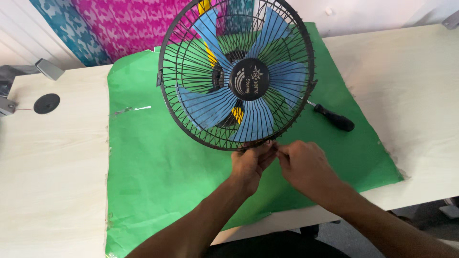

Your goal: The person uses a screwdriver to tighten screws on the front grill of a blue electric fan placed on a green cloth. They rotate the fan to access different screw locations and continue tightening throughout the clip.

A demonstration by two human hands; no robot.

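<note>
So there's a small fan (237, 76) standing on a green sheet (158, 167) spread over a pale wood-look surface (52, 172). It has a black wire cage and blue blades (205, 107), with a round black cap in the middle of the front grille. It sits toward the back middle of the sheet, tilted a bit so the grille faces up at the camera.

Both hands are down at the bottom edge of the cage, right next to each other. The left hand (248, 165) has its fingers pinched up against the lowest part of the rim, a narrow grip on the wire or a small clip there; it's too small to tell which. The right hand (303, 165) is just beside it, fingertips pinched tight on what looks like the same spot.

A screwdriver (332, 117) with a black handle lies on the sheet to the right of the fan, its tip tucked behind the cage. Off to the left there's a round black grommet (47, 103) in the surface, and bright pink and blue patterned cloth (114, 28) hangs behind.
</note>
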